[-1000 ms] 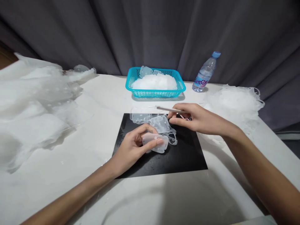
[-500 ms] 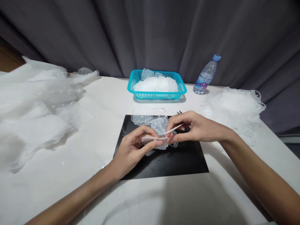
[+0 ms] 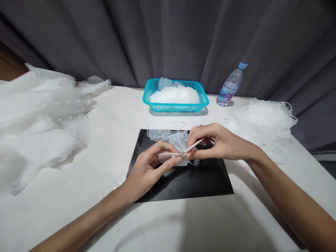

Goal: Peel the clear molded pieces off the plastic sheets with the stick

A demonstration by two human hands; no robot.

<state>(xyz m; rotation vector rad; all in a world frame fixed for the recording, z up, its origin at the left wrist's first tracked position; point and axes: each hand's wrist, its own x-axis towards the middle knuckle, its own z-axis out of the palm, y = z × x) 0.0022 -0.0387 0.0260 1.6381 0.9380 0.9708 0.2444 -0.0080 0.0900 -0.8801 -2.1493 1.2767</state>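
Over the black mat point(image 3: 181, 182), my left hand point(image 3: 149, 164) is closed on a flat, milky translucent plastic piece point(image 3: 166, 157), thumb in front and fingers behind. My right hand point(image 3: 214, 141) pinches a thin white plastic strip point(image 3: 194, 144) that rises at a slant from the piece's right end. Whether strip and piece are joined is hidden by the fingers. A small pointed dark tool, mostly covered, is tucked in the right hand's fingers. Beneath and behind the hands lie more clear moulded plastic sheets point(image 3: 179, 140).
A turquoise basket point(image 3: 175, 107) at the back holds a heap of white translucent pieces. A water bottle point(image 3: 232, 85) stands right of it. Piles of translucent plastic lie at the left point(image 3: 44, 119) and right point(image 3: 262, 117) of the white table. Grey curtain point(image 3: 168, 38) hangs behind.
The dark tips above my right hand show less than before, as its fingers have shifted slightly. Both hands keep their hold in nearly the same place.
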